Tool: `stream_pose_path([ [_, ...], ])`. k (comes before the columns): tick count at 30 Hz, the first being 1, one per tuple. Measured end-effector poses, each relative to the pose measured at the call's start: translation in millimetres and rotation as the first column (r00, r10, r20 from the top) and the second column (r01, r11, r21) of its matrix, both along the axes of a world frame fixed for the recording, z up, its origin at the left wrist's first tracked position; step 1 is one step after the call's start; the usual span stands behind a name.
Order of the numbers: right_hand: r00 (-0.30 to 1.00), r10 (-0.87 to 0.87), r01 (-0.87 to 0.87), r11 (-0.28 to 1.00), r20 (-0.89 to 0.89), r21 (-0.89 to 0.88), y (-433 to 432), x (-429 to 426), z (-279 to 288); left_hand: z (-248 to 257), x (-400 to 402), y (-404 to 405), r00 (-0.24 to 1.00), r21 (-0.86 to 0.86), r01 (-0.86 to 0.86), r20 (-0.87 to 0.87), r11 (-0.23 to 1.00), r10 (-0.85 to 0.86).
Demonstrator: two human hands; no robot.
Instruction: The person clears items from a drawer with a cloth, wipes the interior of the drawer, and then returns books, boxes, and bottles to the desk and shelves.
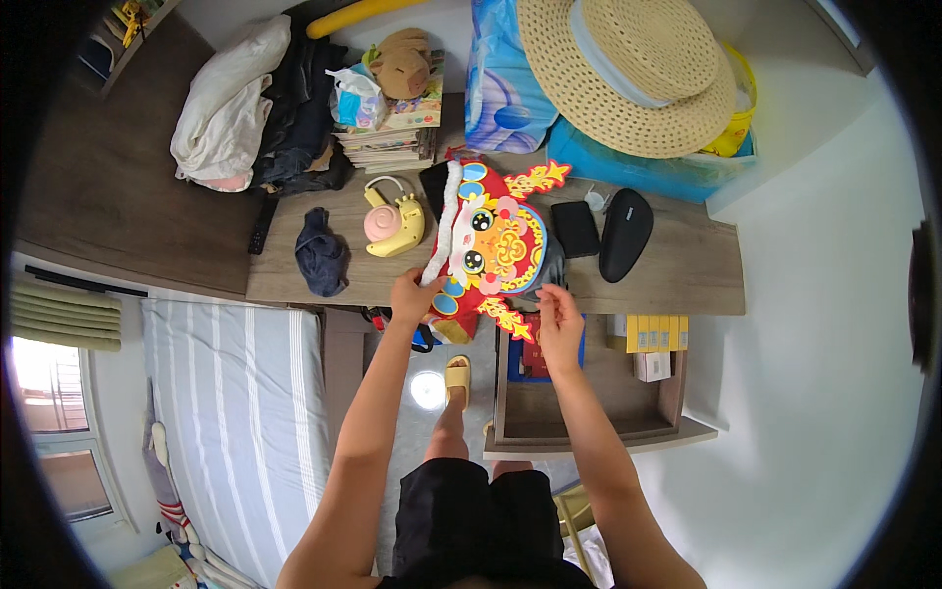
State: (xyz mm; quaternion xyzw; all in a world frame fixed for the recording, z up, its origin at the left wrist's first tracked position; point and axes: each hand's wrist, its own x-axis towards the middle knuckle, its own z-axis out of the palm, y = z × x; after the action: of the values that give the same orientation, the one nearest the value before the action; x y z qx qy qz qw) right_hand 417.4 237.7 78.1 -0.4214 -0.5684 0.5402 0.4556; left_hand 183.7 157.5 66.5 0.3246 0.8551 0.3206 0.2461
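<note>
A red festive hat [528, 237] with a cartoon dragon or lion face, gold horn shapes and a white fluffy trim lies sideways over the desk's front edge. My left hand [413, 296] pinches the lower end of its white trim. Beside the hat's lower right part is my right hand [561, 324], its fingers curled near a dark grey item [553, 269] that is partly hidden under the hat. Whether those fingers grip anything is unclear. Below my right hand, an open drawer [589, 434] holds a red booklet [533, 353] on a blue folder.
On the desk [684, 272] lie a black case [625, 235], a black wallet-like pouch [575, 229], a yellow snail-shaped device [397, 224] and a dark cloth [321, 254]. A straw hat [640, 59], magazines [390, 151] and folded clothes [228, 103] line the back. A bed [235, 427] stands left.
</note>
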Motion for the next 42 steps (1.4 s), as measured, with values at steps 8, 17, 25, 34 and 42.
stream_pose_path([
  [8, 0.925, 0.346, -0.263, 0.879, 0.154, -0.399, -42, -2, 36, 49, 79, 7, 0.725, 0.529, -0.548, 0.687, 0.648, 0.053],
  [17, 0.932, -0.183, -0.051, 0.787, -0.312, -0.614, -58, 29, 43, 43, 160, -27, 0.829, 0.603, -0.243, 0.535, 0.759, -0.159],
  [25, 0.839, 0.001, -0.298, 0.838, -0.545, -0.457, -54, 126, 42, 71, 90, 1, 0.850, 0.355, 0.316, -0.518, 0.880, -0.096],
  [34, 0.999, 0.047, -0.016, 0.711, 0.025, -0.703, -69, 261, 20, 19, 200, -21, 0.740, 0.365, -0.007, 0.628, 0.931, -0.241],
  [42, 0.909, 0.302, -0.037, 0.744, 0.286, -0.668, -84, 282, -8, -40, 253, -35, 0.083, -0.031, -0.388, 0.994, 0.921, 0.069],
])
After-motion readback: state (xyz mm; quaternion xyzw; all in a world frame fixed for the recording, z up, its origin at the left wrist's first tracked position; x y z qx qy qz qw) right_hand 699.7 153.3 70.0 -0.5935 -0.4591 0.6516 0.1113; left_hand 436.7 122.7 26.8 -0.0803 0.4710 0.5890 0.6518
